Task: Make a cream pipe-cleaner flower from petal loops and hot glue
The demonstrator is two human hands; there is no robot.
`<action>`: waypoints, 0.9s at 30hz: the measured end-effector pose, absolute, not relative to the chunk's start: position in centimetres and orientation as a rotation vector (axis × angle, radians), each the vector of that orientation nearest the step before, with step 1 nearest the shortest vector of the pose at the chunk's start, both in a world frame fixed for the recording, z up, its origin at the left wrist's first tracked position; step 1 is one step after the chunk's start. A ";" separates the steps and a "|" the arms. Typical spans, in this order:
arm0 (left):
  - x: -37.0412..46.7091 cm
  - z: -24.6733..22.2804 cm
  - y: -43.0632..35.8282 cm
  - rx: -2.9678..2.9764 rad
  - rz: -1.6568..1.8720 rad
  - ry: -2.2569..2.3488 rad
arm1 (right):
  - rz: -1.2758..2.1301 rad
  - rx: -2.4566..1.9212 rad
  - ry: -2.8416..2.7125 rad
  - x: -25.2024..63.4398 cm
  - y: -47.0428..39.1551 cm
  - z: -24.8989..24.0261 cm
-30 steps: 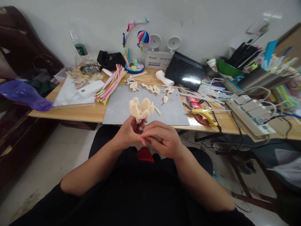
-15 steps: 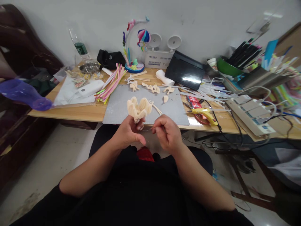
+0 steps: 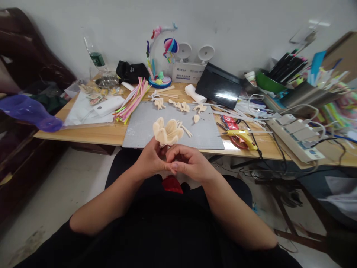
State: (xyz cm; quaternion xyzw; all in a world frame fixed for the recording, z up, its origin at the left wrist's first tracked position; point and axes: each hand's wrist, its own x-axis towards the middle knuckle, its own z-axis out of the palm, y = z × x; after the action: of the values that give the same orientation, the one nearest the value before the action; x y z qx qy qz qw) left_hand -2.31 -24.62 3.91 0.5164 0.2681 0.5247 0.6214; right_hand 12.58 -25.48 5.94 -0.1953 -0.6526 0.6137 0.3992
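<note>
A cream-coloured flower with several cupped petals (image 3: 167, 132) stands up from my left hand (image 3: 152, 158), whose fingers are closed round its base just off the table's front edge. My right hand (image 3: 191, 162) meets the left one below the petals, thumb and fingers pinched together at the left thumb; what lies between them is too small to make out. Beyond the flower, on a grey mat (image 3: 139, 128), are a loose cream petal (image 3: 196, 118), several small cream pieces (image 3: 182, 106) and some thin pale stems (image 3: 186, 130).
Pink and yellow pipe cleaners (image 3: 135, 98) lie left of the mat. To its right are a yellow glue gun (image 3: 241, 137), white stems and a power strip (image 3: 297, 137) with cables. A black tablet-like panel (image 3: 219, 85) and a colourful mobile (image 3: 160, 80) stand behind.
My right hand has moved left and now touches my left hand. The flower has tilted and shifted slightly to the right.
</note>
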 end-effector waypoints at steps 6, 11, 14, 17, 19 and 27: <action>-2.8 3.6 -24.2 1.002 1.216 0.678 | 1.471 -0.494 -1.565 13.4 -25.5 5.1; -3.8 4.4 -23.5 0.689 1.279 0.584 | 1.521 -0.602 -1.052 14.5 -25.3 3.4; -4.1 4.6 -23.3 0.560 1.249 0.553 | 1.506 -0.651 -0.932 15.1 -25.2 3.0; -4.2 4.7 -23.0 0.503 1.235 0.569 | 1.488 -0.663 -0.892 15.5 -25.2 3.2; -4.2 4.7 -22.9 0.488 1.256 0.597 | 1.477 -0.689 -0.864 15.6 -25.2 3.4; -4.8 5.0 -22.6 0.490 1.302 0.643 | 1.451 -0.688 -0.822 15.9 -24.9 3.5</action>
State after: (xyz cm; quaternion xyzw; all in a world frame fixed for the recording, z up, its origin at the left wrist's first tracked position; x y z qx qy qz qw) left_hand -4.80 -22.61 5.04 0.2217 0.2909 0.5891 0.7206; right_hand 15.91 -24.93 3.53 -0.2990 -0.3577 0.6312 0.6199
